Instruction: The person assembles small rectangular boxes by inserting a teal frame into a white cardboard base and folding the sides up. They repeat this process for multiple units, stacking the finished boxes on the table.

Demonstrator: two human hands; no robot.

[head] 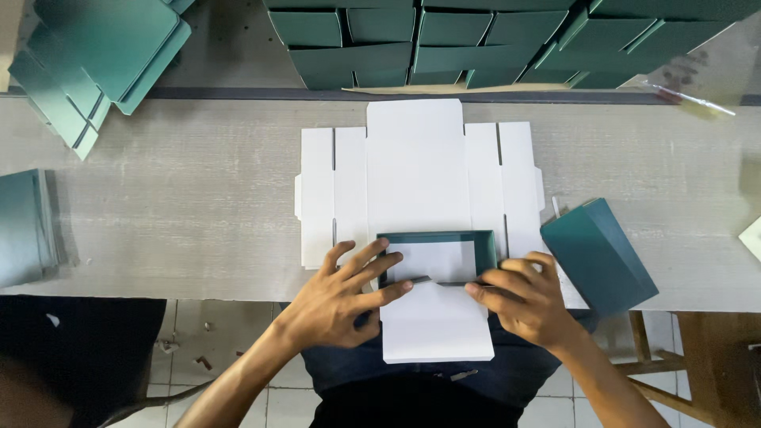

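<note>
At the near edge of the table (158,222), the left hand (337,301) and right hand (527,305) are pressing half-curled fingers on the green-walled box (436,238) rising from the white blank (416,174); folding appears underway, needing steady pressure next.

Bare tabletop (182,198) lies open left of the white cardboard sheet (418,182), out to the green stack (28,226) at the edge. To the right, a green box (598,254) stands near. Rows of green boxes (476,40) block the far side.
</note>
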